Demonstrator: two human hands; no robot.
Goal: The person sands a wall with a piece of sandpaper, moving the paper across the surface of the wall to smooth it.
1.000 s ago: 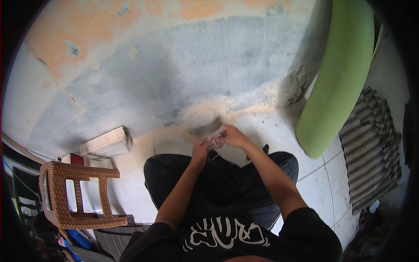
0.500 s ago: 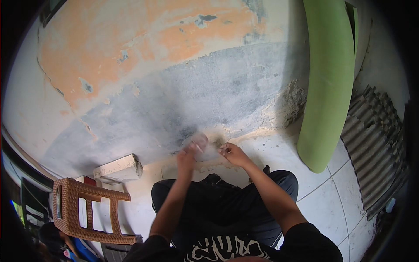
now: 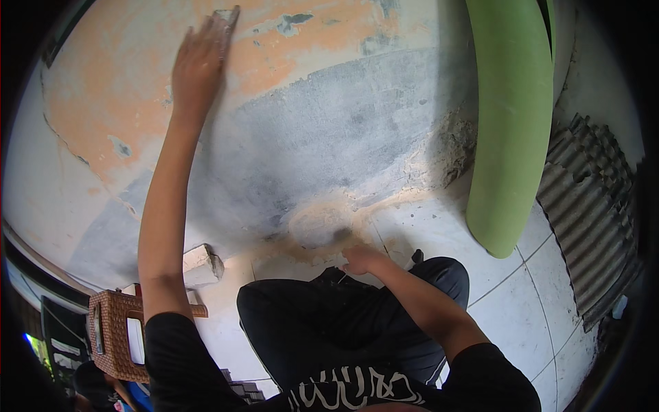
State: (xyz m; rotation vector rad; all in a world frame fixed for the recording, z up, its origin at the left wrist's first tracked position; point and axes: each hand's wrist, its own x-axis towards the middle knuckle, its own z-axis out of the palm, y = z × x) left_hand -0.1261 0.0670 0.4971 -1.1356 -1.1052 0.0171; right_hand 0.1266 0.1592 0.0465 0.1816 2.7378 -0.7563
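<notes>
High on the wall point(image 3: 295, 130), where orange paint is peeling, my left hand point(image 3: 199, 65) presses a thin flat piece with a dark edge point(image 3: 228, 24) to the surface. Its fingers lie over the piece, so its exact kind is hidden; it looks like a sanding sheet or scraper. My right hand point(image 3: 360, 261) is low, just above my crossed legs point(image 3: 309, 316), near the wall's foot. Its fingers are curled, and what they hold, if anything, cannot be made out. The lower wall is bare grey plaster with a rough broken patch point(image 3: 456, 154).
A long green rolled sheet point(image 3: 511, 130) leans on the right, with corrugated roofing sheets point(image 3: 583, 226) beyond it. At the left are a brown woven-pattern plastic stool point(image 3: 113, 336) and a pale block point(image 3: 202, 264). White floor tiles point(image 3: 498, 302) lie around me. Another person point(image 3: 96, 384) is partly visible at lower left.
My left hand has swung from the wall's foot up to the peeling orange paint, taking the flat piece along. The right hand has dropped slightly toward my lap.
</notes>
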